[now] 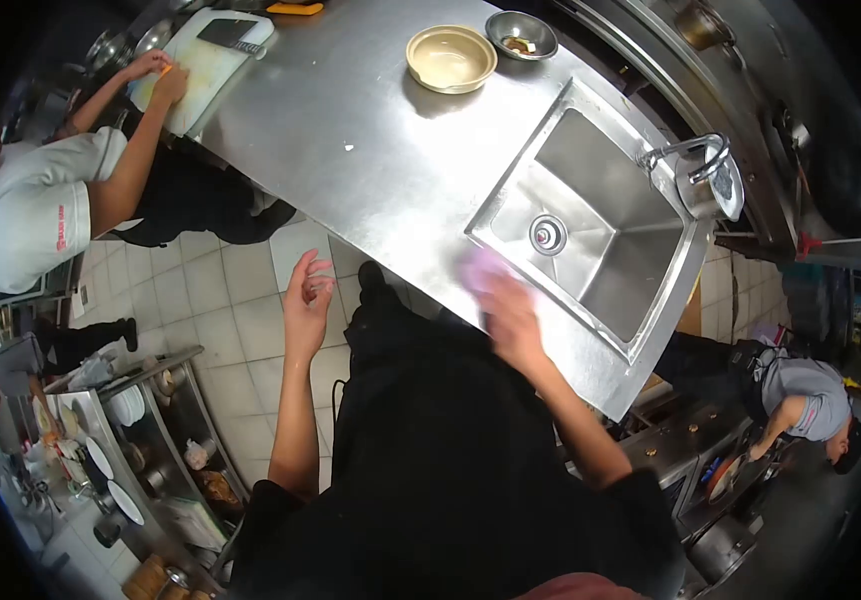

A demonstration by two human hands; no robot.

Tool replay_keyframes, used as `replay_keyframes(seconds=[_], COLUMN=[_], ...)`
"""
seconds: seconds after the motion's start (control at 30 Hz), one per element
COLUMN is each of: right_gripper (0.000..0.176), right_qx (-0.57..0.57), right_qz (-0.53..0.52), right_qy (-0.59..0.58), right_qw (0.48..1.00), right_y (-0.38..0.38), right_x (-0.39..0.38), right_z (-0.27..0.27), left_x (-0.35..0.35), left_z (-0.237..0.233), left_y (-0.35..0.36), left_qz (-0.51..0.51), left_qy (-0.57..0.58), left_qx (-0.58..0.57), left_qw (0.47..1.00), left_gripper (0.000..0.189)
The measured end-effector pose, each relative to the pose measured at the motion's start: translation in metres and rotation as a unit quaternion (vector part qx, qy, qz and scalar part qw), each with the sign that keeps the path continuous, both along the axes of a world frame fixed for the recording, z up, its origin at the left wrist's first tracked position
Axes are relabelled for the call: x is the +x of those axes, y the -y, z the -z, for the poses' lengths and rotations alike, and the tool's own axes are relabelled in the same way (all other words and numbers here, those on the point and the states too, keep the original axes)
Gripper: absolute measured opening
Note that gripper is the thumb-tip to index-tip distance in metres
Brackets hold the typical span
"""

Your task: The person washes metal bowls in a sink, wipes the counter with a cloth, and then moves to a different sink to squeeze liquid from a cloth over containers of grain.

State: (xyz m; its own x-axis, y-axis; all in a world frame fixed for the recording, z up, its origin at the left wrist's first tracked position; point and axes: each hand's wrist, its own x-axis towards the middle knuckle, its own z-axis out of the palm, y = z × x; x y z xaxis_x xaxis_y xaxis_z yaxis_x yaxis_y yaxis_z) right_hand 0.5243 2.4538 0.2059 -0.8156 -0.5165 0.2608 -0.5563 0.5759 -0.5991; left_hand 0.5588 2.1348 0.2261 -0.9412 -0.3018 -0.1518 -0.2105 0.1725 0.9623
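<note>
My right hand (512, 318) is closed on a pink-purple cloth (488, 275), which lies against the steel counter (390, 190) beside the near edge of the sink (590, 225). Both the hand and the cloth are blurred by motion. Off the counter's front edge, my left hand (306, 305) hangs in the air over the tiled floor, its fingers curled but apart, with nothing in it.
A beige bowl (450, 60) and a metal bowl (521, 36) stand at the counter's far side. A faucet (685, 155) reaches toward the sink. One person (45, 200) works at a cutting board (200, 75) on the left; another (800, 395) stands right.
</note>
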Motion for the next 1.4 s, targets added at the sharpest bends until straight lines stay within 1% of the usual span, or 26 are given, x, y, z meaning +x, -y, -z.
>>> replay_keyframes(seconds=[0.07, 0.13, 0.3, 0.37, 0.4, 0.47, 0.5, 0.53, 0.6, 0.63, 0.67, 0.73, 0.77, 0.8, 0.83, 0.87, 0.9, 0.93, 0.97, 1.0, 1.07, 1.13, 1.17, 1.27, 1.33, 1.4], right_gripper=[0.046, 0.049, 0.052, 0.055, 0.052, 0.049, 0.051, 0.054, 0.059, 0.057, 0.049, 0.035, 0.035, 0.033, 0.030, 0.029, 0.045, 0.039, 0.036, 0.037, 0.044, 0.048, 0.053, 0.045, 0.036, 0.033], right_qx=[0.093, 0.137, 0.166, 0.196, 0.192, 0.166, 0.143, 0.120, 0.103, 0.020, 0.046, 0.016, 0.006, -0.091, -0.175, -0.146, -0.164, -0.292, -0.108, -0.069, 0.132, 0.122, 0.061, 0.029, 0.009, -0.050], right_qz=[-0.137, -0.208, 0.081, 0.157, 0.195, 0.207, 0.196, 0.183, 0.051, 0.012, -0.054, -0.264, -0.271, -0.209, -0.136, -0.189, -0.081, -0.078, -0.046, 0.012, 0.074, 0.089, 0.013, -0.238, -0.342, -0.265], right_qy=[0.018, -0.074, -0.211, -0.177, -0.100, -0.195, -0.117, -0.038, -0.136, -0.036, 0.090, -0.102, -0.116, 0.130, 0.373, 0.036, 0.223, 0.302, 0.121, 0.179, -0.201, -0.270, -0.124, -0.192, -0.085, 0.020], right_qw=[0.986, 0.966, 0.960, 0.952, 0.957, 0.944, 0.963, 0.975, 0.984, 0.999, 0.993, 0.959, 0.955, 0.965, 0.901, 0.970, 0.958, 0.904, 0.986, 0.981, 0.968, 0.951, 0.990, 0.952, 0.936, 0.963], right_y=[0.075, 0.123, 0.068, 0.018, 0.023, 0.049, 0.082, 0.130, 0.220, 0.261, 0.301, 0.351, 0.362, 0.365, 0.365, 0.356, 0.349, 0.343, 0.329, 0.332, 0.336, 0.386, 0.414, 0.483, 0.506, 0.512], right_x=[-0.025, -0.071, -0.243, -0.290, -0.286, -0.269, -0.250, -0.221, -0.185, -0.170, -0.157, -0.151, -0.160, -0.175, -0.193, -0.222, -0.244, -0.272, -0.301, -0.317, -0.373, -0.352, -0.333, -0.244, -0.219, -0.214], right_z=[0.000, 0.018, 0.056, 0.073, 0.061, 0.089, 0.086, 0.078, 0.085, 0.136, 0.134, 0.040, 0.019, 0.004, -0.004, 0.014, -0.004, -0.008, -0.014, -0.035, 0.068, 0.070, 0.083, 0.069, 0.068, 0.050], left_x=[0.000, -0.005, 0.021, 0.034, 0.045, 0.052, 0.051, 0.048, 0.037, 0.028, 0.019, 0.002, 0.000, 0.000, 0.002, 0.009, 0.017, 0.027, 0.038, 0.052, 0.074, 0.089, 0.096, 0.096, 0.082, 0.067], left_z=[-0.014, -0.025, -0.020, -0.005, 0.000, 0.006, 0.010, 0.013, 0.016, 0.016, 0.014, -0.004, -0.009, -0.014, -0.016, -0.014, -0.009, -0.005, -0.003, 0.000, 0.007, 0.019, 0.022, 0.019, 0.011, -0.004], left_y=[0.003, 0.012, 0.065, 0.091, 0.102, 0.120, 0.129, 0.135, 0.150, 0.155, 0.161, 0.172, 0.178, 0.183, 0.189, 0.193, 0.196, 0.199, 0.199, 0.196, 0.195, 0.190, 0.187, 0.178, 0.178, 0.179], left_qz=[-0.008, -0.021, -0.081, -0.108, -0.130, -0.149, -0.156, -0.161, -0.139, -0.133, -0.123, -0.103, -0.112, -0.124, -0.134, -0.142, -0.177, -0.210, -0.225, -0.224, -0.279, -0.296, -0.300, -0.299, -0.293, -0.267], left_qy=[-0.014, -0.026, -0.004, 0.019, 0.042, 0.051, 0.054, 0.054, 0.032, 0.039, 0.035, 0.007, -0.006, -0.015, -0.021, -0.028, 0.001, 0.037, 0.045, 0.065, 0.049, 0.042, 0.041, 0.045, 0.041, 0.028], left_qx=[0.011, 0.019, -0.026, -0.017, -0.008, 0.008, 0.024, 0.023, 0.022, 0.014, 0.000, -0.021, -0.032, -0.030, -0.026, -0.029, -0.021, -0.008, -0.019, -0.010, 0.011, 0.028, 0.031, 0.047, 0.054, 0.031], left_qw=[1.000, 0.999, 0.996, 0.994, 0.991, 0.988, 0.986, 0.985, 0.989, 0.990, 0.992, 0.994, 0.993, 0.992, 0.990, 0.989, 0.984, 0.977, 0.973, 0.972, 0.959, 0.954, 0.953, 0.952, 0.954, 0.963], left_gripper=[0.050, 0.051, 0.051, 0.051, 0.051, 0.050, 0.050, 0.050, 0.049, 0.049, 0.049, 0.048, 0.048, 0.048, 0.047, 0.047, 0.047, 0.047, 0.046, 0.046, 0.045, 0.045, 0.045, 0.045, 0.045, 0.045])
